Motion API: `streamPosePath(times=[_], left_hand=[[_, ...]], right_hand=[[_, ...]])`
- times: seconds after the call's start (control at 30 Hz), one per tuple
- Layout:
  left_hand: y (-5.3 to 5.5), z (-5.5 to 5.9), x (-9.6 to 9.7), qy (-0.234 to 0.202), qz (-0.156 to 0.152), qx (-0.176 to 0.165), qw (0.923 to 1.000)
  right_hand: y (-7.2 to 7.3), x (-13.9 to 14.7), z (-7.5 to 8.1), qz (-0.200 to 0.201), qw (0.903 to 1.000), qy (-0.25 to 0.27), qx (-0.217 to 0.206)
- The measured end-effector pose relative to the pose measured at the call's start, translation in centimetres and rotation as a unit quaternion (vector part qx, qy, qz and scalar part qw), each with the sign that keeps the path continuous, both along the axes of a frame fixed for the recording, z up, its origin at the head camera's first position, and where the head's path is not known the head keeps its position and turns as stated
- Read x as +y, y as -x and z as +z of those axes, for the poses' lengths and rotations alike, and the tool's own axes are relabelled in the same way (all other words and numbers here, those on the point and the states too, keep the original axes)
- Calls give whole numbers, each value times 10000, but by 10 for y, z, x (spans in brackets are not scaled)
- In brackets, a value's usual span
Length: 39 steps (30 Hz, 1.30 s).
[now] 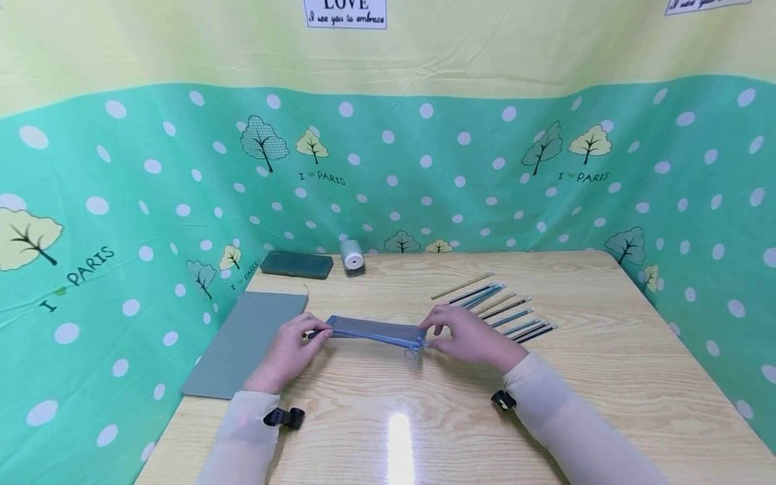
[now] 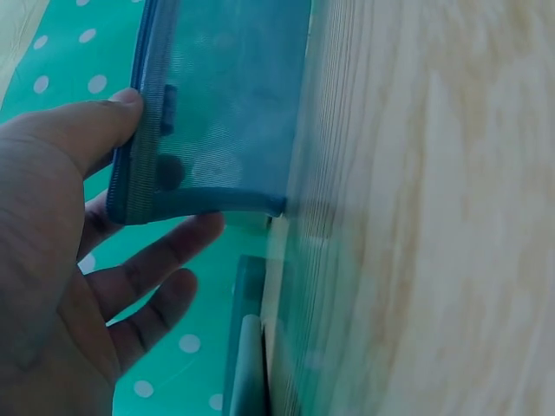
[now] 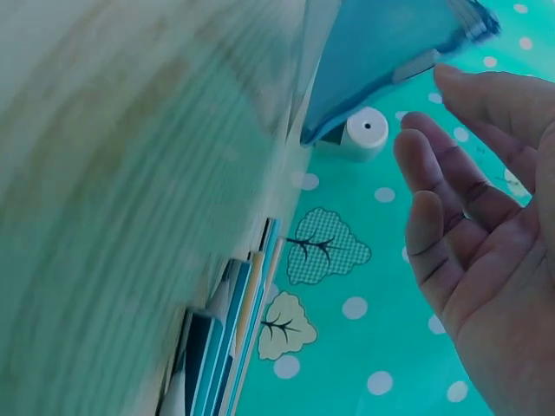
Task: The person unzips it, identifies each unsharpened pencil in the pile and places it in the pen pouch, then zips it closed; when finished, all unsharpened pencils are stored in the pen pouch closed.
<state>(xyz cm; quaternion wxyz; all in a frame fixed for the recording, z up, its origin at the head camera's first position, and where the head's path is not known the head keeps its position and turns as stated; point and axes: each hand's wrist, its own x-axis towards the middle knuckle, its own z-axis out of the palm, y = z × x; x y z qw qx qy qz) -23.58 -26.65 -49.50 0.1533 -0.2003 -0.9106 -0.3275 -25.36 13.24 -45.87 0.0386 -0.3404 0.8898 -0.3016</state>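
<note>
A blue mesh zip pouch (image 1: 376,329) is stretched between the two hands over the middle of the table. My left hand (image 1: 289,347) pinches its left end by the zipper edge. In the left wrist view the thumb lies on the zipper band, while the other fingers of the left hand (image 2: 95,234) spread loosely below. At the other end, my right hand (image 1: 467,335) holds the corner near the zipper pull between thumb and index finger. The right wrist view shows the remaining fingers of the right hand (image 3: 486,191) loosely bent, apart from the pouch (image 3: 373,65).
Several pencils (image 1: 506,311) lie fanned out to the right, partly behind the right hand. A grey flat board or folder (image 1: 242,343) lies at the left. A dark green case (image 1: 297,265) and a small white-ended cylinder (image 1: 352,256) stand at the back, before the polka-dot curtain (image 1: 424,162).
</note>
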Motion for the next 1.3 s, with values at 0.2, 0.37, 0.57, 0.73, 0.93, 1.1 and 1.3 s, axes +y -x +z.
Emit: streamPosePath(times=[0.2,0.37,0.57,0.73,0.93,1.1,1.3], left_hand=[[-2,3,1,-89,88,162,9998],[-2,5,2,-84,187,194,9996],[0,3,0,-139,197,418,9988],[1,2,-2,-160,184,645,9976],[1,3,-2,-285,122,1057,9939],[0,9,0,-274,132,1409,9896],[-1,17,4,-196,279,1727,9844]], right_hand=[[-6,-5,3,163,9996,0,236],[-8,-9,1,164,9981,18,598],[-10,-14,1,149,9941,-4,1075],[-9,-13,1,49,9917,75,1284],[-8,-12,0,-38,9908,84,1350],[-9,-11,1,-111,9898,234,1403],[-8,-10,3,-146,9892,419,1396]])
